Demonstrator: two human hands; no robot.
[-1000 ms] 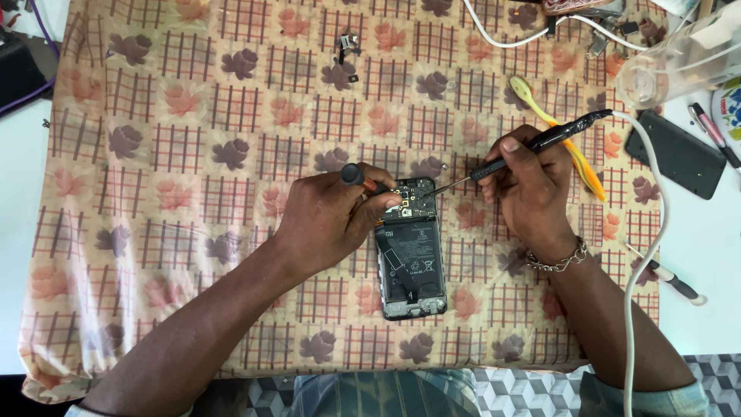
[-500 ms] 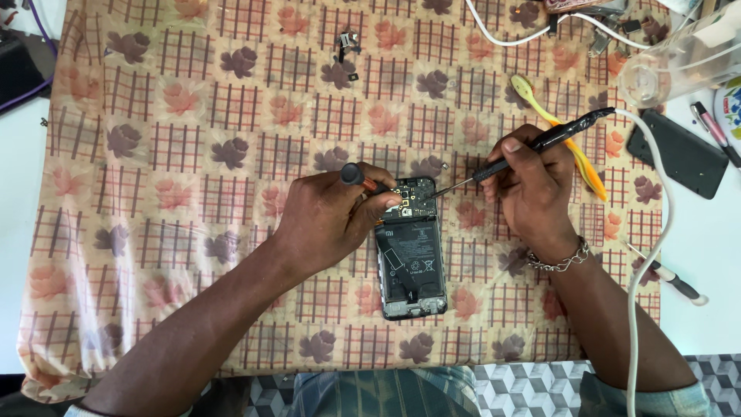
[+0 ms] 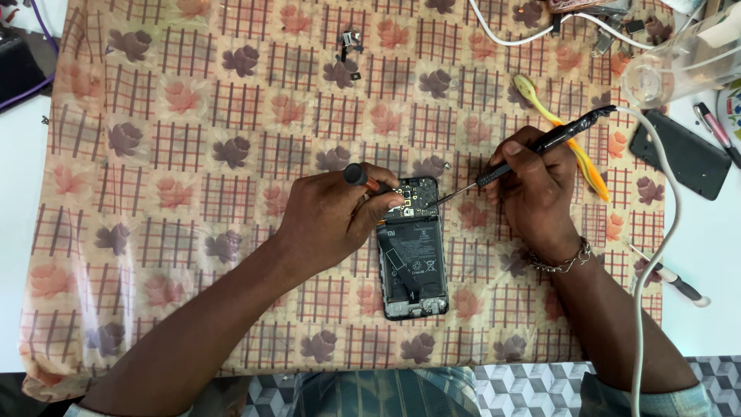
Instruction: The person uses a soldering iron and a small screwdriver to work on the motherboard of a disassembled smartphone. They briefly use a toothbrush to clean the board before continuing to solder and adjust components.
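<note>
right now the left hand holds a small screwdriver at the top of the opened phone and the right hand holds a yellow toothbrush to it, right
Not quite. The head view shows the right hand holding a black soldering iron to the opened phone; the yellow toothbrush lies on the cloth behind it. The left hand does hold a small screwdriver.
</note>
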